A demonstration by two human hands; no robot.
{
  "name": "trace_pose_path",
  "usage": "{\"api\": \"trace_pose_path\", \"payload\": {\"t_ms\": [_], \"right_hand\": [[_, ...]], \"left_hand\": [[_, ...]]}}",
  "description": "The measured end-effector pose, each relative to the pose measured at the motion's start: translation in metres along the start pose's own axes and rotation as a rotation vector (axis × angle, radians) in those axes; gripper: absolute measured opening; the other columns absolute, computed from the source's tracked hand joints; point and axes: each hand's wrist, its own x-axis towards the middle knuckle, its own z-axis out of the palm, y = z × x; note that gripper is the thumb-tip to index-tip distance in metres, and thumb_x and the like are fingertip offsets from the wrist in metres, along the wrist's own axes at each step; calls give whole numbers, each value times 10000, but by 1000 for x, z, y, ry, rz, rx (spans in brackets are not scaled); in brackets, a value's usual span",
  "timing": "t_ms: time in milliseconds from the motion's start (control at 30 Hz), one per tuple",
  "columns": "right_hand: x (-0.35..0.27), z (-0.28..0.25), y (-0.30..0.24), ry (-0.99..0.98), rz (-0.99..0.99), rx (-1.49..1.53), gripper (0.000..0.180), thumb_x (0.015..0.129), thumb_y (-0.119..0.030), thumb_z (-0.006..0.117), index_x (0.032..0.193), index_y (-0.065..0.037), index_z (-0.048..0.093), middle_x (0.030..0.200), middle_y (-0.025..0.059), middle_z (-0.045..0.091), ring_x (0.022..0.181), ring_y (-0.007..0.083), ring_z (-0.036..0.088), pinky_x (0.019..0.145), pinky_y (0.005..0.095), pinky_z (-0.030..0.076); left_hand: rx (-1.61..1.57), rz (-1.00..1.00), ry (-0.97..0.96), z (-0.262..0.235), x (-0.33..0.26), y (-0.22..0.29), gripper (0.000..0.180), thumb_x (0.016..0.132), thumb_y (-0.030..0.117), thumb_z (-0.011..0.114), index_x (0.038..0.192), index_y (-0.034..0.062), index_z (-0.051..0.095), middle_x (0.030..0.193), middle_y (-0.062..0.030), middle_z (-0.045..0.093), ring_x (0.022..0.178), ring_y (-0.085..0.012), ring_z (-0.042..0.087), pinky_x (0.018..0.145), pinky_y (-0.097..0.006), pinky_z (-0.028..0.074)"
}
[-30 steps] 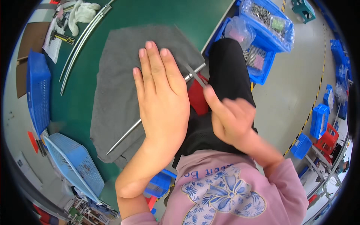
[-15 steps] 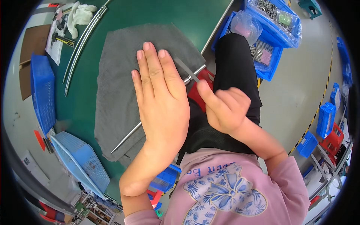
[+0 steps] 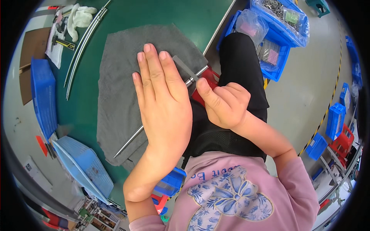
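My left hand lies flat, palm down, with fingers stretched out over a slim metal rod on a grey cloth. The rod runs slantwise under the palm. Its pointed end shows at the lower left; its other end, with a thicker collar, passes the cloth's right edge. In my right hand, thumb and curled fingers pinch the near end of a thin, flat grey strip. That strip crosses the rod beside the collar, its square far end near my left index finger. Whether the strip touches the rod I cannot tell.
The cloth covers part of a green tabletop. Long metal tubes and a white glove lie at the far left, near blue baskets. Right of my leg stand blue bins of metal parts, and a red stool shows beside it.
My right hand and the strip have moved a little up and to the left across the rod. My left hand has shifted slightly left, still flat on the rod.
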Motion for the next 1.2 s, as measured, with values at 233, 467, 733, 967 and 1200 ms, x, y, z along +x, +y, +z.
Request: {"api": "trace_pose_path", "payload": {"t_ms": [233,467,733,967,1200], "right_hand": [[3,2,0,42,5,20,455,620,96,666,1073,49,681,539,7,399,406,150,374,414,273,288],[9,-12,-11,-37,67,-2,503,616,90,655,1116,43,674,548,8,397,424,154,378,417,276,286],[20,-27,-19,-108,123,-23,519,608,57,646,1123,18,691,514,6,357,391,148,341,410,290,267],[29,-35,-25,-158,180,-51,521,613,66,633,1126,0,697,496,-5,334,379,148,315,404,288,265],[26,-32,-25,-131,189,-146,472,660,-22,645,1109,-134,736,484,-27,284,359,106,317,373,249,262]], "left_hand": [[-3,-12,10,-1,4,-1,568,846,-18,533,1373,-119,346,1471,-321,314,1342,-480,369,1045,-586,365],[29,5,-4,-3,0,1,561,851,-18,522,1372,-118,341,1455,-333,332,1328,-473,396,1032,-579,386],[25,-16,4,0,2,1,549,855,-9,528,1364,-120,356,1449,-322,349,1326,-472,398,1023,-582,396],[20,-10,20,-2,3,2,531,860,-17,525,1357,-118,367,1445,-322,356,1320,-469,409,1015,-577,407],[-8,-16,13,0,2,0,544,867,-12,519,1375,-111,352,1469,-316,321,1345,-471,371,1042,-590,366]]}}
